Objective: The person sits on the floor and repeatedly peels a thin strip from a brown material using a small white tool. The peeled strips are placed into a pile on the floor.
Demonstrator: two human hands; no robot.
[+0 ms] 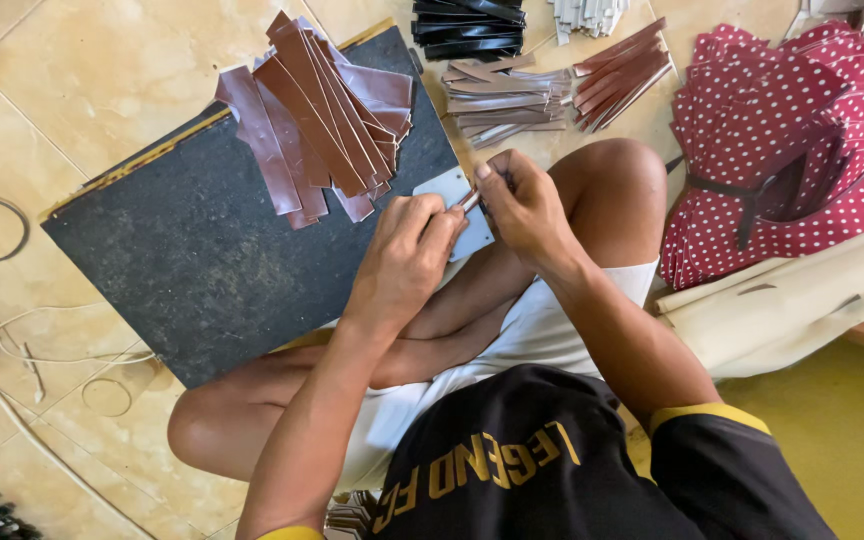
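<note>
Both hands meet over the near right corner of a dark board, pinching one narrow brown strip (471, 198) between them. The left hand (407, 255) has its fingers curled and pressed together on the strip's lower end, knuckles up; the right hand (524, 205) closes thumb and fingertips on the upper end. Only a short light-brown piece of the strip shows in the gap between the two grips, so its full length is hidden; what shows runs slantwise, from lower left up toward the right. Whether anything else, such as a tool, sits inside the right grip cannot be made out.

Under the hands lies a small pale grey plate (449, 185), flat on the board and half covered by the left fingers. The board (202, 260), black with a yellowish edge, rests on the person's crossed legs and the tiled floor (82, 70). At its far end a fanned pile of glossy brown strips (317, 120) lies with long axes running away from the person. Beyond it on the floor sit a grey-brown strip stack (502, 100), a reddish-brown bundle (620, 72) and a black stack (469, 28), cut off at the top edge. To the right lie red white-dotted cut pieces (782, 130) and cream sheets (792, 300). White cables (12, 340) trail at the left.
</note>
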